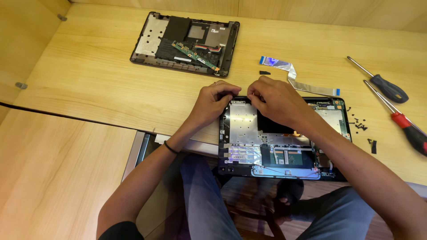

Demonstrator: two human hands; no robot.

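Your left hand and right hand both rest at the far edge of the opened laptop base, which lies on the wooden surface directly in front of you, its near edge overhanging the surface's edge above your lap. The fingers of both hands are curled and drawn together, tips almost meeting, pinched at the upper left corner of the base near a metal hinge bracket. What exactly lies between the fingers cannot be told; it is hidden by the hands themselves. A ring shows on a finger of your left hand, and a dark band sits on your left wrist.

Inside the base, a silver metal plate covers the left part, a green circuit board sits near the front, and a second board area shows at the right, partly crossed by your right forearm.

A second opened shell, with a narrow green board laid diagonally across it, lies well apart at the far side of the surface. A flat ribbon cable with a blue end lies just beyond your right hand, and a small black piece rests beside it. To the right, two screwdrivers lie side by side: one with a dark handle, one with a red handle. A scatter of small black screws sits between the base and the red-handled screwdriver.
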